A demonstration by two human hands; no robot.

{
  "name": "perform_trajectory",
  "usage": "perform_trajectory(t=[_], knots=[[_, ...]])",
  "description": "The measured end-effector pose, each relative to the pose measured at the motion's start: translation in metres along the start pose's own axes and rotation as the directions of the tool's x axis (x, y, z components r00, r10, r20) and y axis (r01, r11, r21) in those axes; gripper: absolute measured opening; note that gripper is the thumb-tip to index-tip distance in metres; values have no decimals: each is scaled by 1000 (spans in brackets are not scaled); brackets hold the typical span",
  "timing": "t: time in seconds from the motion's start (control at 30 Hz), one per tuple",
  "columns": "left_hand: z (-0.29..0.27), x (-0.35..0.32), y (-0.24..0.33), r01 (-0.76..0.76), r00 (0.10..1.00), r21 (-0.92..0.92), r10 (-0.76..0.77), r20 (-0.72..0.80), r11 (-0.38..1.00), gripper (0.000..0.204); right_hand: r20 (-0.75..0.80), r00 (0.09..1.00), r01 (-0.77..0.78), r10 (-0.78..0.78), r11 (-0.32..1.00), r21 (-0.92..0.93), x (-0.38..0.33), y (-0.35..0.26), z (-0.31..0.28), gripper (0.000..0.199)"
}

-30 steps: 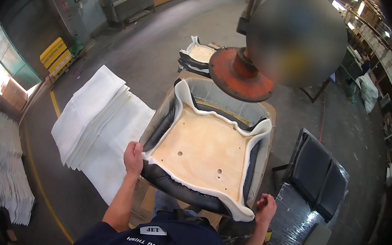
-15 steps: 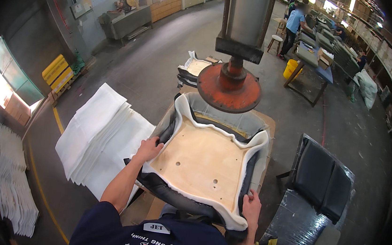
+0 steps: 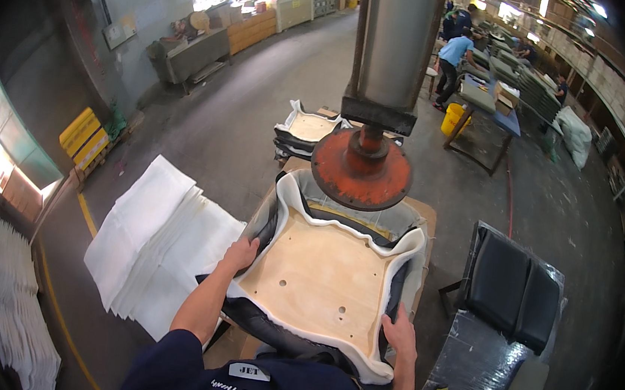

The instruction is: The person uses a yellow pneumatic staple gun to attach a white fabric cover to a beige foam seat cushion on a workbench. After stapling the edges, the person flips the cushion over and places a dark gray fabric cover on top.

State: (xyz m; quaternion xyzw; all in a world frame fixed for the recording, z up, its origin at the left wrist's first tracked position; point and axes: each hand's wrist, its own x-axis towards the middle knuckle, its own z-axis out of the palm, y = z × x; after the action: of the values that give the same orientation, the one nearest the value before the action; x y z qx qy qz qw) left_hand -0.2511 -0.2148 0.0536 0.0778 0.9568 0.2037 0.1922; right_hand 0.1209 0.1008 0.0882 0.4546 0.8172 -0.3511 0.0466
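A chair seat lies upside down in front of me: a pale plywood board (image 3: pixel 316 278) with screw holes, ringed by white padding (image 3: pixel 292 189) and a loose black cover (image 3: pixel 273 328). My left hand (image 3: pixel 241 253) is closed on the cover's left side, fingers curled at its edge. On the right side, my right hand (image 3: pixel 399 333) grips the cover near the front corner, its thumb toward the board. Over the seat's far edge hangs the round red plate (image 3: pixel 362 171) of a press, apart from the board.
White padding sheets (image 3: pixel 164 248) are stacked at left. Beyond the press sits another padded seat (image 3: pixel 311 126). To the right, black cushions (image 3: pixel 511 285) lie on a plastic-wrapped table (image 3: pixel 465 368). A yellow bucket (image 3: pixel 455 120) and a person in light blue (image 3: pixel 454 54) are farther off.
The view has tilted up a little. The press plate appears lower against the seat's far edge. My right hand has shifted its hold slightly; my left stays at the left side.
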Motion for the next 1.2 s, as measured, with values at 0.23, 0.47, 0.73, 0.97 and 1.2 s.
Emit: perform_trajectory(t=[0.23, 0.47, 0.73, 0.97, 1.2], knots=[[10, 5, -14, -20, 999, 5, 20, -49, 1000, 67, -109, 994, -2, 27, 976, 216, 11, 21, 18, 84], [4, 1, -27, -69, 997, -113, 67, -29, 991, 59, -158, 987, 53, -11, 963, 266, 25, 39, 27, 63], [-21, -28, 31, -314, 949, -337, 295, -108, 887, 61, -13, 1000, 6, 19, 313, 950, 1, 75, 13, 41], [36, -34, 69, -219, 945, -342, 286, 161, 914, 65, -108, 972, -29, 209, 563, 826, -52, 108, -16, 58], [81, -61, 72, -221, 933, -286, 288, 218, 932, 67, -126, 928, -132, 350, 627, 768, -73, 162, 8, 75]])
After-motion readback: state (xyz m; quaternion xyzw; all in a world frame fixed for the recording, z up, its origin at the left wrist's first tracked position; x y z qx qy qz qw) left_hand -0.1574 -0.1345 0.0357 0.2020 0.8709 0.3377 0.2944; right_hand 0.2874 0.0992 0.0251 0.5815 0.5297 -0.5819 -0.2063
